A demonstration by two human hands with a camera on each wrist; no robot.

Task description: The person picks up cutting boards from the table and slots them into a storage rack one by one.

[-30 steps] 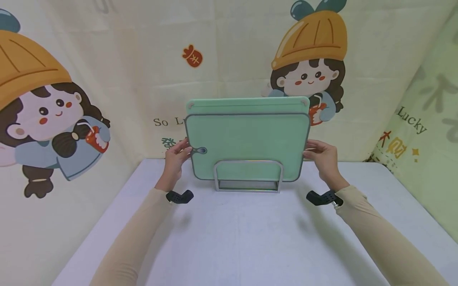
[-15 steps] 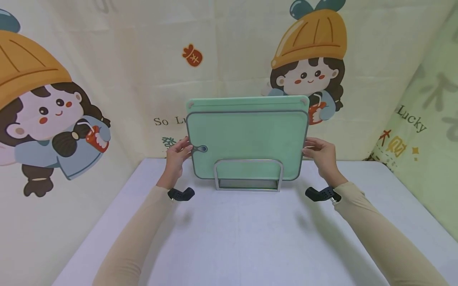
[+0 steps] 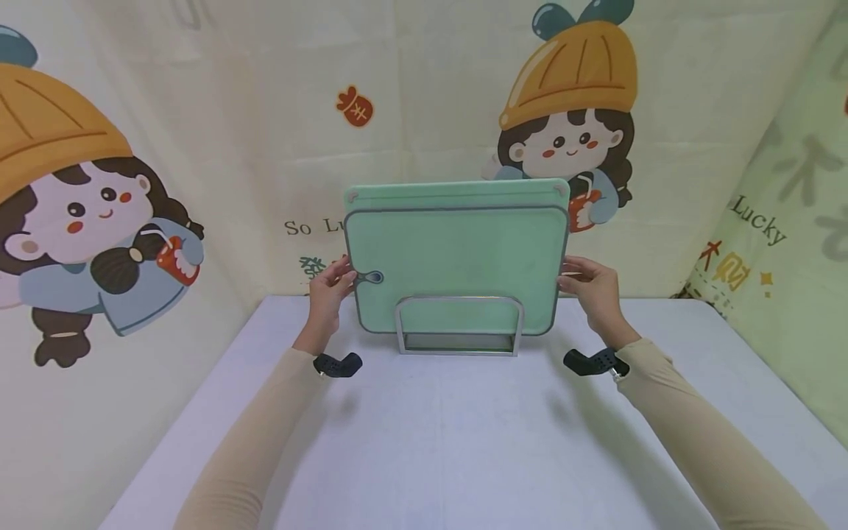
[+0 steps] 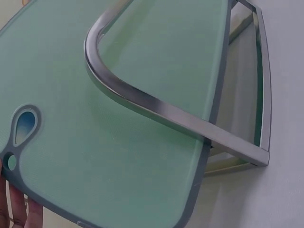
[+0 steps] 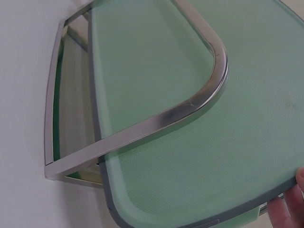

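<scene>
A green cutting board (image 3: 457,250) with a grey rim and a small teardrop hole stands on its long side behind the front bar of a metal rack (image 3: 460,299). My left hand (image 3: 326,294) pinches its left edge close to the hole, and my right hand (image 3: 596,294) pinches the right edge. In both wrist views, fingers (image 4: 18,206) show behind the rim. A second, lighter green board (image 3: 457,193) rises a little higher behind the first. The lower edge of the front board sits above the rack's base; what lies between the boards is hidden.
The rack stands on a white table (image 3: 437,434) towards its back edge. Behind the table hangs a cream cloth (image 3: 265,88) printed with cartoon figures and lettering. Each wrist wears a black band (image 3: 338,365).
Both hands keep their grip on the front board, which stays nearly still in the rack. The whole view shifts only slightly.
</scene>
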